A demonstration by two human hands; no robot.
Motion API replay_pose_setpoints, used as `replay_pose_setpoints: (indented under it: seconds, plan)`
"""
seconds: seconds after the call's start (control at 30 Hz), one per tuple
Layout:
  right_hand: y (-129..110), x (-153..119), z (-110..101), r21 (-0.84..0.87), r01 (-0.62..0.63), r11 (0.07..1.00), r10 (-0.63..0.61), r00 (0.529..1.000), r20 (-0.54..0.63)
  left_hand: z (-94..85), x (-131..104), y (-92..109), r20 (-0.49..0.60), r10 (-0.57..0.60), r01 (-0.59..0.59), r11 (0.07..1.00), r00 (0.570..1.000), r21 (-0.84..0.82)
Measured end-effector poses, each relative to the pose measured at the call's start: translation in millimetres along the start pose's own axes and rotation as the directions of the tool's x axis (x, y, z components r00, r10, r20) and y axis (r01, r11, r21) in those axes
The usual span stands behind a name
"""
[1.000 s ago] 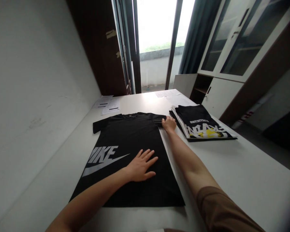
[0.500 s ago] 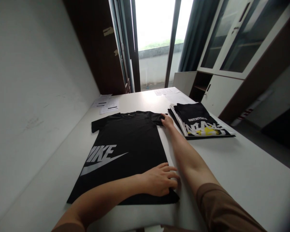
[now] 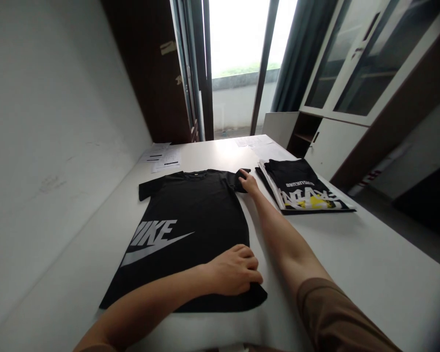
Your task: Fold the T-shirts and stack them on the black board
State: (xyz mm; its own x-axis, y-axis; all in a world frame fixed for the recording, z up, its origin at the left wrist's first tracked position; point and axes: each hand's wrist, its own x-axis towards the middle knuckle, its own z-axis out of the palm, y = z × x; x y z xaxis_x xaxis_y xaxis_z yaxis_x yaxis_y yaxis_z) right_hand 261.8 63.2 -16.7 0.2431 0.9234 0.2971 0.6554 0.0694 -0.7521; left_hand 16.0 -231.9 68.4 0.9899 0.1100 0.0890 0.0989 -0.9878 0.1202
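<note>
White table (image 3: 333, 264): beneath both sets of fingers, extending well beyond on all visible sides.

Black T-shirt (image 3: 205, 210): on the table, under the left-hand fingers and mostly to the left of the right-hand fingers. Spread out with collar at the far end; near corner beside the left-hand fingers curved and drawn slightly inward. Complete fold across the body: none visible. Judged condition: laid out, gathering at one side only begun, full folding not yet done.

Stack of folded clothes (image 3: 297, 173): just right of the right-hand fingers, apart from them; already folded and piled.

Papers (image 3: 168, 159): beyond and left of the right-hand fingers, past the collar.

Pale printed logo (image 3: 157, 232): left of the left-hand fingers, uncovered.

Left hand (image 3: 232, 271): fingers (image 3: 254, 276) curled, grasping the side edge near the hem.

Right hand (image 3: 250, 185): fingers closed on the sleeve (image 3: 234, 181); exact thumb contact impossible to tell.
</note>
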Motion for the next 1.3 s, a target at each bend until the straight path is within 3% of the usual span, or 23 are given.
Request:
replay_pose_setpoints:
  seconds: [0.2, 0.37, 0.5, 0.77, 1.0, 1.3]
  plan:
    - [-43, 17, 4, -0.016, 0.024, 1.000, -0.023, 0.999, 0.026, -17.8, -31, -1, -0.024, -0.084, 0.085, 0.995, 0.996, 0.057]
    - [-94, 39, 14, -0.025, 0.070, 0.997, -0.068, 0.993, 0.096, -18.6, -58, -4, -0.017, -0.118, 0.118, 0.993, 0.993, -0.014]
    - [-131, 39, 43, -0.024, 0.129, 0.991, -0.123, 0.976, 0.179, -15.7, -78, -4, -0.014, -0.119, 0.118, 0.992, 0.993, -0.038]
    - [-188, 6, 117, 0.013, 0.205, 0.979, -0.200, 0.940, 0.275, -5.2, -109, -2, -0.033, -0.099, 0.097, 0.994, 0.995, -0.055]
    - [-214, -14, 162, 0.004, 0.272, 0.962, -0.257, 0.906, 0.336, 4.4, -124, -6, -0.113, -0.092, 0.068, 0.978, 0.989, -0.196]
    - [-219, -33, 201, -0.076, 0.264, 0.962, -0.211, 0.886, 0.412, 8.0, -131, -9, -0.077, -0.147, 0.108, 0.921, 0.986, -0.374]
